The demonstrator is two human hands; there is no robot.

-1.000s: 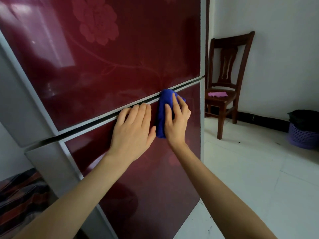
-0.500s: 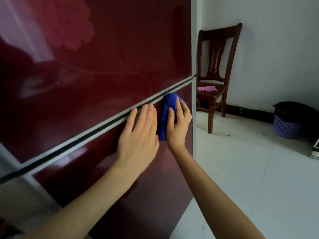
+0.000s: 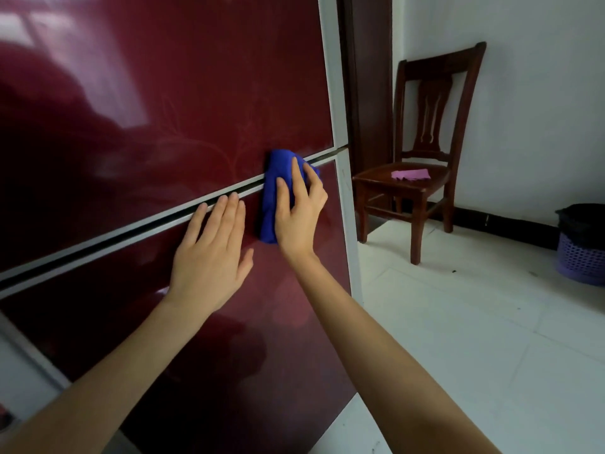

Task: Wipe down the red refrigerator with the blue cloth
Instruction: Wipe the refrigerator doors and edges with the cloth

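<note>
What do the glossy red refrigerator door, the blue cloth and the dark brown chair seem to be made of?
Red refrigerator door: probably glass or lacquered panel, mirror-glossy, showing reflections. Blue cloth: soft fabric, perhaps microfibre, matte, bunched in folds. Dark brown chair: seemingly varnished wood, sheen on seat.

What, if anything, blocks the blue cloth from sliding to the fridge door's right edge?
Nothing visible. The right hand presses the blue cloth across the door seam, and only bare red refrigerator panel lies rightward. The left hand rests flat on its other side.

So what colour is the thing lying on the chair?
The flat piece on the chair is pinkish purple, in the head view.
</note>
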